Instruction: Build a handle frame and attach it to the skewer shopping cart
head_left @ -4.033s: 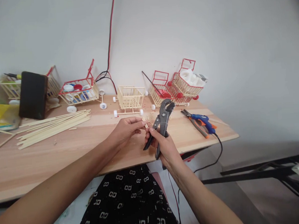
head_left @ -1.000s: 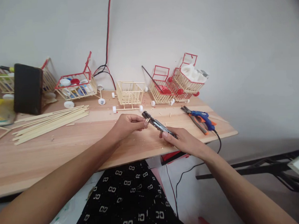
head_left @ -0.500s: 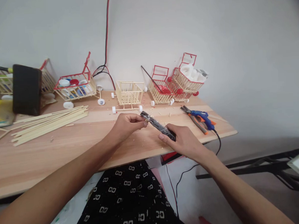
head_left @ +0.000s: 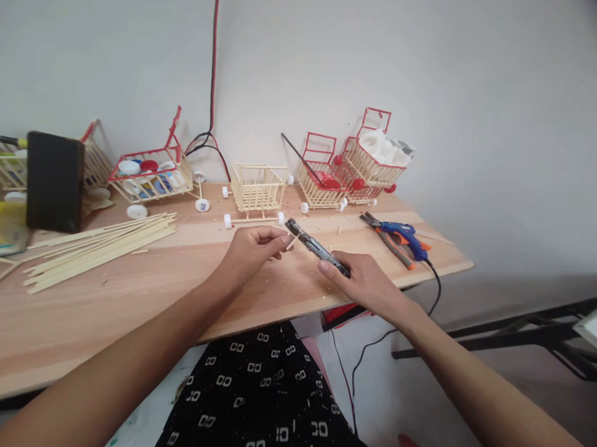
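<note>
My left hand (head_left: 260, 247) pinches a short thin wooden stick (head_left: 293, 242) between thumb and fingers, above the table. Its free end points up and right, against or just beside the tip of a long dark tool (head_left: 316, 246). That tool is narrow, black and grey with shiny patches; its exact kind I cannot make out. The fingers of my right hand (head_left: 364, 277) are wrapped round its near end. Behind both hands stands a small cart of bare wooden sticks (head_left: 257, 189) with white wheels.
Loose flat sticks (head_left: 104, 250) lie at left, near a black upright tablet-like object (head_left: 55, 181). Red-trimmed stick carts, one a cart of bottle caps (head_left: 150, 174), line the wall. Pliers (head_left: 394, 248) and a blue glue gun (head_left: 409, 238) with a cord lie at right on the wooden table (head_left: 133, 319).
The tool in my right hand has turned slightly and its tip has shifted a little right. The short stick in my left hand shows more plainly now. The carts stay in place.
</note>
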The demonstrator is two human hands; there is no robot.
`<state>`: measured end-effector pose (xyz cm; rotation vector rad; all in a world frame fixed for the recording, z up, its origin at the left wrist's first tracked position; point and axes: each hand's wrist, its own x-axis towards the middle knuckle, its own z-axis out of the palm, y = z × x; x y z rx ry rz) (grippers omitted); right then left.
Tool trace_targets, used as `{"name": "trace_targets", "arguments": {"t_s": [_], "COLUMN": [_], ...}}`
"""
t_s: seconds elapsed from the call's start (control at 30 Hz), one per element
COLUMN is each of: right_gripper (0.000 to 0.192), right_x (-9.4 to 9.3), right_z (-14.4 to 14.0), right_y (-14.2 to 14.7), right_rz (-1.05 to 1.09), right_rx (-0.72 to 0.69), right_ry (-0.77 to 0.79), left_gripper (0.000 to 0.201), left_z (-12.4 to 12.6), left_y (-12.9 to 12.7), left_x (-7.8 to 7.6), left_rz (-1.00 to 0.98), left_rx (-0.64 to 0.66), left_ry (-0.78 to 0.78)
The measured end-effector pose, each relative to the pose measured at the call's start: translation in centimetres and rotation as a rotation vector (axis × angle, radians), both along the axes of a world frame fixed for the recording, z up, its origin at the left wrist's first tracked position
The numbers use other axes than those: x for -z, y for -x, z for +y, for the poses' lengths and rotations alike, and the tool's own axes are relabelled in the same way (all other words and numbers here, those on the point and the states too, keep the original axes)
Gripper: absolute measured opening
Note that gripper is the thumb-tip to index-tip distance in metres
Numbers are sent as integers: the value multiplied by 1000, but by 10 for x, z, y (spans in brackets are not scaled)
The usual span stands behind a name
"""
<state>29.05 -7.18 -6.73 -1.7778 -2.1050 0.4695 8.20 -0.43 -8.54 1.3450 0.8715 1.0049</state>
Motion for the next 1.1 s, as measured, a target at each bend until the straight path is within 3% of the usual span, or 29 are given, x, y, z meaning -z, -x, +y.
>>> {"name": "trace_targets", "arguments": {"t_s": [0.13, 0.23, 0.37, 0.53, 0.8, 1.1], "right_gripper": [51, 51, 51, 48, 51, 53], "right_x": [2, 3, 3, 4, 14, 18], "right_z": [1, 1, 0, -1, 1, -2], "right_y": [-1, 0, 4, 8, 3, 4], "right_rz": [28, 12, -15, -37, -134, -196], "right_rx": [4, 18, 33, 4, 17, 66], "right_ry": [30, 22, 5, -31, -18, 8], "left_gripper": [14, 15, 27, 23, 12, 14], "left_z": [6, 7, 5, 2, 0, 2], "left_y": [-1, -2, -1, 1, -3, -4], "left_x": [2, 2, 3, 3, 1, 4], "left_rz": [-214, -260, -131, -37, 18, 50], "left_rx": [65, 167, 282, 219, 180, 219], "left_ry": [271, 428, 276, 132, 146, 171]}}
